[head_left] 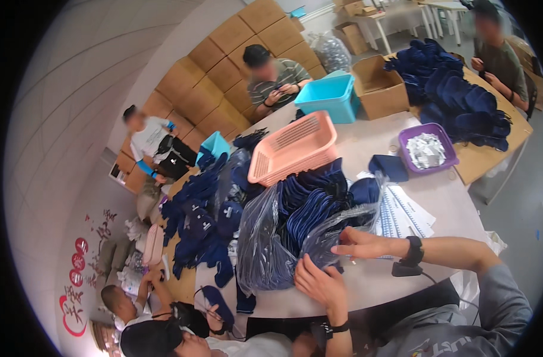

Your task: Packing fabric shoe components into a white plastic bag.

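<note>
- Head view: clear plastic bag [271, 238] stuffed with navy blue caps [310, 208], lying on the round table [378, 279] near its front edge, directly ahead of both hands.
- Long axis of bag running from front edge up toward table centre, mouth end uncertain under crumpled film.
- Left hand [320, 284] at bag's near lower end, fingers spread and pressing on the film; not closed, no pinch visible.
- Right hand [363, 244] on bag's right flank, fingers extended leftward onto the plastic; thumb side hidden, so closure of grip cannot be told.
- Left hand nearer the bag's front end; right hand nearer its upper right side, beside printed sheets [405, 214].
- Left forearm rising steeply from lower edge of picture, wrist bent back; right forearm entering from the right, lying low across table's front-right edge, black wristband showing.
- Pink plastic basket [292, 149] tilted on the caps heap, beyond the bag toward table centre.
- Loose navy caps [203, 220] piled along table's left edge.
</note>
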Available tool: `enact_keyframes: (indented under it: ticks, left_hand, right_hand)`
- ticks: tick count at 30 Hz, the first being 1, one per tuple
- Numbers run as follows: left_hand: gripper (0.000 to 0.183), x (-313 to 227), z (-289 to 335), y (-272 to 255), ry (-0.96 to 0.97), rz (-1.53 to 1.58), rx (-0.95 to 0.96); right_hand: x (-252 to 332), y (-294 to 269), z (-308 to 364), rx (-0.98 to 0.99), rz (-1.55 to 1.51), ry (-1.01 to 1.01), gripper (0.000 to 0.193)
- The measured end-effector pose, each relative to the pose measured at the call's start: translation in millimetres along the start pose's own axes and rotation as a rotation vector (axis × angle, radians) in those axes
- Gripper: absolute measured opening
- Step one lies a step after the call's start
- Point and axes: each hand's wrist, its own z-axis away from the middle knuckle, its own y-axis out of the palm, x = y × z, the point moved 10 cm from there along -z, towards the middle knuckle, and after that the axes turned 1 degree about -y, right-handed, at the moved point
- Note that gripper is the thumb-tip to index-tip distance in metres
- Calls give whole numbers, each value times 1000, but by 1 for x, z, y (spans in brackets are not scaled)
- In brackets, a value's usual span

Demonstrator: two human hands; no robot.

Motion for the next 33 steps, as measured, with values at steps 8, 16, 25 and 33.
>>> enact_keyframes:
  ticks: [8,16,25,33]
  left_hand:
    - [68,31,-34,41,126,-126,-65]
    - [84,89,-75,52,-75,-127,-13]
    - [85,103,-110,82,-126,-143,-1]
    - [88,113,-134,98,-103,-175,29]
  right_hand:
    - [15,65,-63,30,156,-253,80]
    - [56,34,-8,36,512,-444,40]
    - [61,-64,61,-9,478,-241,31]
    - [-2,-136,104,-190,754,-95,40]
